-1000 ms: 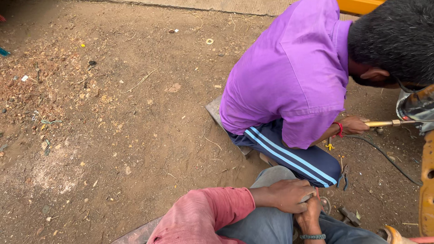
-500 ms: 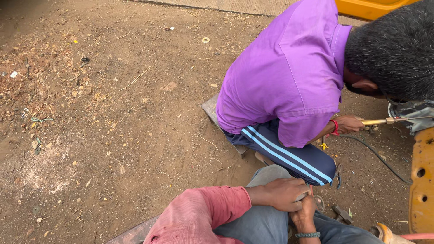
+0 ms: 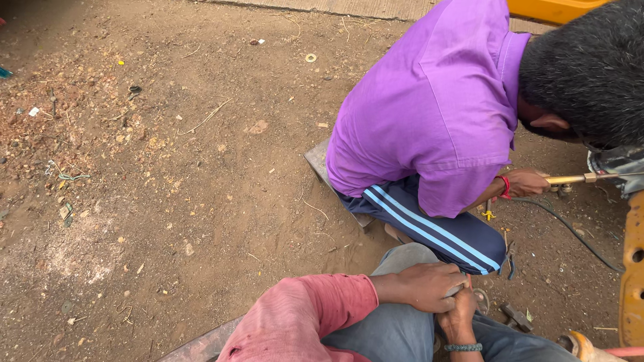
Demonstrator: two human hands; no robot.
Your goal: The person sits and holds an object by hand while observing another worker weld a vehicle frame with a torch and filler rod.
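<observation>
Dirt ground (image 3: pixel 168 201) fills the nine o'clock half. At two o'clock a co-worker in a purple shirt (image 3: pixel 436 114) crouches on a low block (image 3: pixel 322 167), likely to reach the yellow machine part (image 3: pixel 634 281) at four o'clock, gripping a brass rod (image 3: pixel 570 179). At six o'clock, the left hand (image 3: pixel 429 285) rests on the knee, fingers curled over the right hand (image 3: pixel 461 315); whether either holds anything, I cannot tell.
</observation>
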